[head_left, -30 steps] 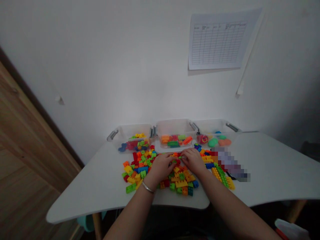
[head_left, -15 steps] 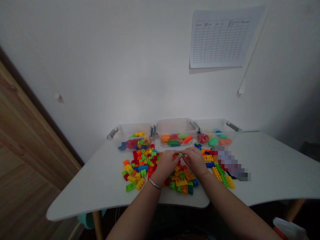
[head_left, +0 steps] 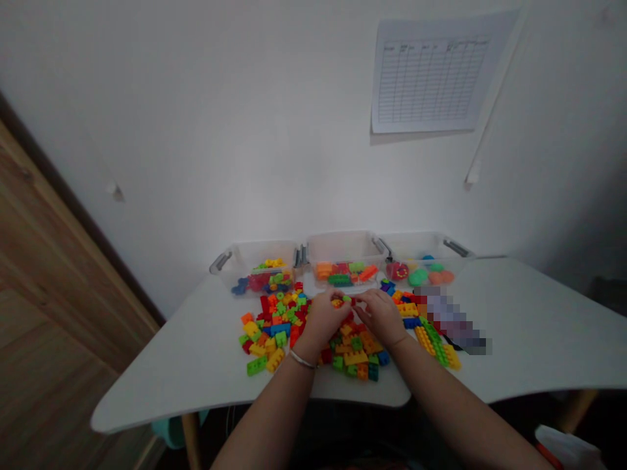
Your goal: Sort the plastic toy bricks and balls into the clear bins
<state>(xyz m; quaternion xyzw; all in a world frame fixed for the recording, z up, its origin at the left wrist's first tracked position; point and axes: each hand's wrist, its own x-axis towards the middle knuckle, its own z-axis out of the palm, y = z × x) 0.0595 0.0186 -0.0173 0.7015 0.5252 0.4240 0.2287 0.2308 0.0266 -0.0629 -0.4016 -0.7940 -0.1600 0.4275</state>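
We are noting left fingers (head_left: 343, 313) grasping a green block (head_left: 347, 299); whether right fingers (head_left: 366, 299) are gripping, we cannot confirm.

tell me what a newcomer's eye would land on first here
Probably the bright toy bricks, spread over the middle of the white table, with the left hand and right hand close together over them. Behind the bricks, three clear bins with more colourful pieces in them stand in a row by the wall. Higher up, right of centre, a printed sheet with a grid stands out on that wall.
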